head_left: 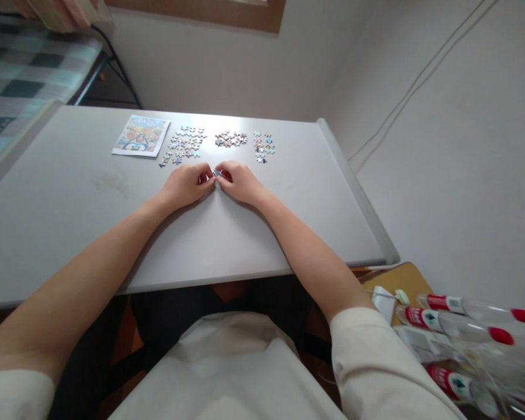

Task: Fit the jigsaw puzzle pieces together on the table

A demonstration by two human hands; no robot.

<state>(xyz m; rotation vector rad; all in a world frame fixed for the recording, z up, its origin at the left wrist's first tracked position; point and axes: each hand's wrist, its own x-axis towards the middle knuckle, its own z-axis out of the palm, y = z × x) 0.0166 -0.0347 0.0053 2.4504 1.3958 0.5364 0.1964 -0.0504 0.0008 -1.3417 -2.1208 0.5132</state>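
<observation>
My left hand (189,184) and my right hand (238,181) meet over the middle of the white table (192,251), fingertips pinched together. Between them is a small bluish jigsaw puzzle piece (217,173); the right fingers grip it, and the left fingertips press at its left side. Just beyond my hands lie loose puzzle pieces: spaced rows (187,143) at the left, a heap (230,139) in the centre, and a smaller group (262,146) at the right. A printed picture sheet (140,136) lies flat to the left of the rows.
Several clear plastic bottles with red caps (476,326) stand by a wooden stool (405,280) at lower right. A checked cloth surface (35,64) is at upper left. The wall (464,175) runs along the table's raised right edge (359,192).
</observation>
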